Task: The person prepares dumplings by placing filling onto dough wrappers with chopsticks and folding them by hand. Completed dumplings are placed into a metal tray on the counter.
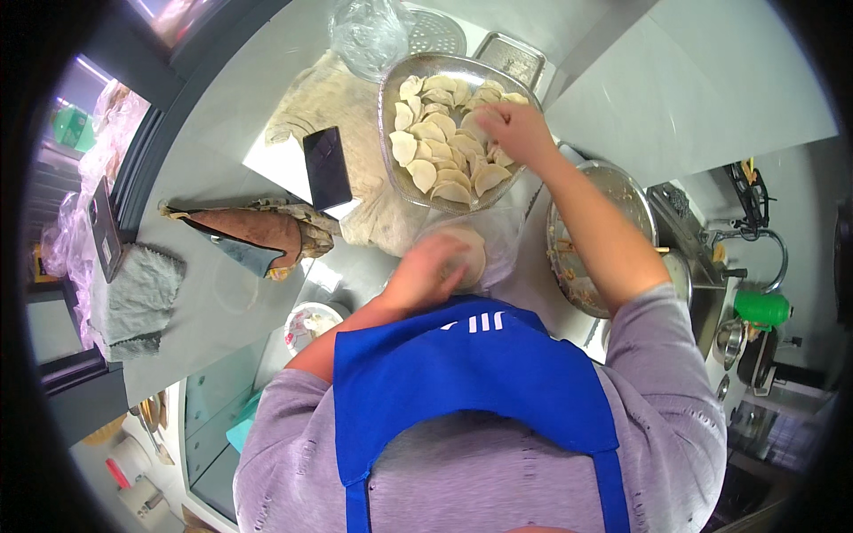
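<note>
Many pale half-moon dumplings (433, 130) lie in a clear, textured tray (388, 143) before me. My right hand (516, 133) is over the tray's right side, its curled fingers on a blurred pale dumpling (478, 124). Close to my apron, my left hand (426, 266) has its thumb and fingers apart over round dough wrappers (474, 256). These sit on a clear plastic bag (510, 233). Blur hides whether the left fingertips touch the top wrapper. To the right, partly behind my right forearm, is a large metal bowl (600, 176) with filling remnants and chopsticks (565, 245).
A beige cloth (373, 173) and a dark phone (326, 168) lie left of the tray. Further left are a folded fabric item (250, 233) and a grey towel (143, 286). A white tub (313, 323) stands by my left forearm. Behind the tray are a plastic bag (370, 33) and a small metal tray (512, 58).
</note>
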The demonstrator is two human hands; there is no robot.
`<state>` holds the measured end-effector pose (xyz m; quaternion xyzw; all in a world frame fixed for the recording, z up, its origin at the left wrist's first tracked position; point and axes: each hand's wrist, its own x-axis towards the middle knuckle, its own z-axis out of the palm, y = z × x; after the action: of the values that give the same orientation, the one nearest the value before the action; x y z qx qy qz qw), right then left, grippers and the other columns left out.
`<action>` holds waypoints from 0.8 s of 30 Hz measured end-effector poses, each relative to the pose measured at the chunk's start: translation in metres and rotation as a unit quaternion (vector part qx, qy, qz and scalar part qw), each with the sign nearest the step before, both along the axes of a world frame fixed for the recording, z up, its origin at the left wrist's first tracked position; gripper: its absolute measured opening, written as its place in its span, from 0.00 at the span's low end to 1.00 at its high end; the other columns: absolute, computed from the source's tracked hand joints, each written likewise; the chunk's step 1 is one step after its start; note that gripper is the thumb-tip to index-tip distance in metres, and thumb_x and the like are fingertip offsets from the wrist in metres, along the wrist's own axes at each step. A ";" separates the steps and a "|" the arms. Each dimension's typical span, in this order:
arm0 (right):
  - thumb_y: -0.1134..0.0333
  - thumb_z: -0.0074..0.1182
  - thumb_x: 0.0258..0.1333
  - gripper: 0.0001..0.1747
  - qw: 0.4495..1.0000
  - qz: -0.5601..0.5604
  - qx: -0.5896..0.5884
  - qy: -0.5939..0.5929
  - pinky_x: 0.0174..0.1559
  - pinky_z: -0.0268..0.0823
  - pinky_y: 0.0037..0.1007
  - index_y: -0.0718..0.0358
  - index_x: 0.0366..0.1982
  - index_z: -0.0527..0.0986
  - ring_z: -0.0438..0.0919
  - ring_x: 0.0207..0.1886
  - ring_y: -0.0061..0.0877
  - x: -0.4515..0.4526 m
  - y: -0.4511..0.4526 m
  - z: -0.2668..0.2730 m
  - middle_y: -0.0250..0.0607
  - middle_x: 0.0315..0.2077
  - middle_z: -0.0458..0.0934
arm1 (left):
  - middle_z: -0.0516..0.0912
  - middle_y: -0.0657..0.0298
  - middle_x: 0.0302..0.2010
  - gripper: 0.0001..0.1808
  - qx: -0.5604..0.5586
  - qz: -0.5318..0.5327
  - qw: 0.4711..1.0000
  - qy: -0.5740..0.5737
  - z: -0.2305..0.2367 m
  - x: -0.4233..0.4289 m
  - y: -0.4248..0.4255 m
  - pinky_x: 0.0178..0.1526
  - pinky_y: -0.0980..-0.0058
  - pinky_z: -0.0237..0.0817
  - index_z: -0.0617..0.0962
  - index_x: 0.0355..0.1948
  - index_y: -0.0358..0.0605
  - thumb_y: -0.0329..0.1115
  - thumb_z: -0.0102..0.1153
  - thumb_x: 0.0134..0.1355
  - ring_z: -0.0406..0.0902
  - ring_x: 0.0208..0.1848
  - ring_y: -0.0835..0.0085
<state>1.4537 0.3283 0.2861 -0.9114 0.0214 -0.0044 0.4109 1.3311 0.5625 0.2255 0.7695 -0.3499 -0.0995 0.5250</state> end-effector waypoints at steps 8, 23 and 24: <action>0.62 0.57 0.49 0.11 0.982 -0.018 -0.118 -0.145 0.41 0.71 0.34 0.57 0.34 0.83 0.80 0.34 0.38 0.140 0.000 -0.051 0.44 0.29 0.82 | 0.73 0.50 0.55 0.25 0.088 -0.066 0.982 -0.155 -0.025 0.011 -0.008 0.63 0.59 0.58 0.74 0.49 0.38 0.34 0.63 0.50 0.67 0.61 0.52; 0.65 0.56 0.51 0.17 0.975 0.037 -0.152 -0.155 0.47 0.70 0.34 0.51 0.46 0.79 0.80 0.40 0.35 0.133 -0.010 -0.034 0.44 0.38 0.81 | 0.66 0.48 0.63 0.36 0.113 -0.089 0.987 -0.074 -0.013 0.019 0.005 0.65 0.62 0.56 0.74 0.55 0.43 0.37 0.70 0.41 0.63 0.65 0.51; 0.64 0.57 0.51 0.18 0.983 0.040 -0.129 -0.122 0.45 0.70 0.30 0.52 0.46 0.79 0.80 0.38 0.31 0.117 -0.019 -0.019 0.43 0.38 0.81 | 0.66 0.48 0.63 0.35 0.111 -0.087 0.987 -0.072 -0.013 0.018 0.007 0.65 0.62 0.57 0.75 0.54 0.43 0.37 0.70 0.41 0.63 0.65 0.51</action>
<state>1.5706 0.3095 0.2668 -0.9494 -0.0665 -0.1022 0.2896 1.3488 0.5695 0.2120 0.7947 -0.4392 -0.1268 0.3994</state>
